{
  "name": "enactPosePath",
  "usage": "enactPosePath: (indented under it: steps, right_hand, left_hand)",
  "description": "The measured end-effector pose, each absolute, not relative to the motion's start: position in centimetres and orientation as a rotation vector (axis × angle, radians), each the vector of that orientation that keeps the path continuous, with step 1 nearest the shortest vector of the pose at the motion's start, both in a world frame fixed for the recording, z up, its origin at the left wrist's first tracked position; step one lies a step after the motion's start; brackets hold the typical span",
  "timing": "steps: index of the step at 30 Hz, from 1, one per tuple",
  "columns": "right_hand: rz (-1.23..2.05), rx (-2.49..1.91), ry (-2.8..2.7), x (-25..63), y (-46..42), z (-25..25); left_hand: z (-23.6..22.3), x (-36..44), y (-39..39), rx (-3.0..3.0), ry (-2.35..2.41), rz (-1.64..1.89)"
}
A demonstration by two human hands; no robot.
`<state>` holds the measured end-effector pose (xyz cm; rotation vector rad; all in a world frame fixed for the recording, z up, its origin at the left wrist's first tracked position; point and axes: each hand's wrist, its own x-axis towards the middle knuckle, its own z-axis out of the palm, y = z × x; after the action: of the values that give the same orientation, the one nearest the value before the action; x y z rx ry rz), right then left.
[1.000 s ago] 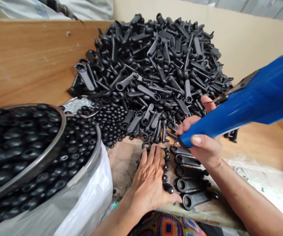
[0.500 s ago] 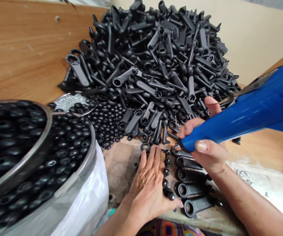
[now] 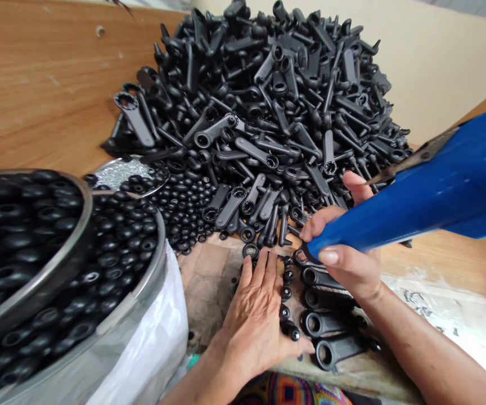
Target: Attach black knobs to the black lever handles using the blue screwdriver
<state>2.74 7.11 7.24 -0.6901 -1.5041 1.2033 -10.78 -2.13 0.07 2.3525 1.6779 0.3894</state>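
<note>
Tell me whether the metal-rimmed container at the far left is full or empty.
Full: black knobs crowd the container up to its rim; its left part is out of view.

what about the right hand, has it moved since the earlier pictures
Yes, slightly: judged against the row of black levers laid out beneath it, the right hand is now a little further left.

We see a smooth blue tool slanting down toward black ringed handles, which lie flat, roughly parallel. Beside them, we see black knobs lined up.
</note>
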Motion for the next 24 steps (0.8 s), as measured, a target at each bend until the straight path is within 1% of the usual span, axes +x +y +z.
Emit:
enactPosePath:
  steps: [6,11,18,24]
  right_hand:
    - [1.258,-0.675,-1.459,2.86,6.66,7.04]
    - [1.199,-0.753,-1.552,3.25,6.73,6.94]
    - [1.161,-0.656,-1.635,2.52,6.89,7.77]
    - [1.126,-0.682,-1.681,2.58,6.79,6.86]
  left_hand:
    - [0.27,-10.71,-2.06,2.342,1.671,0.383]
    - [0.21,-10.69,-1.95,2.343,1.662,0.39]
    - [0.09,-10.64,-1.9,2.343,1.659,0.427]
    - [-0.18,-10.58,-2.16,2.334,1.662,0.441]
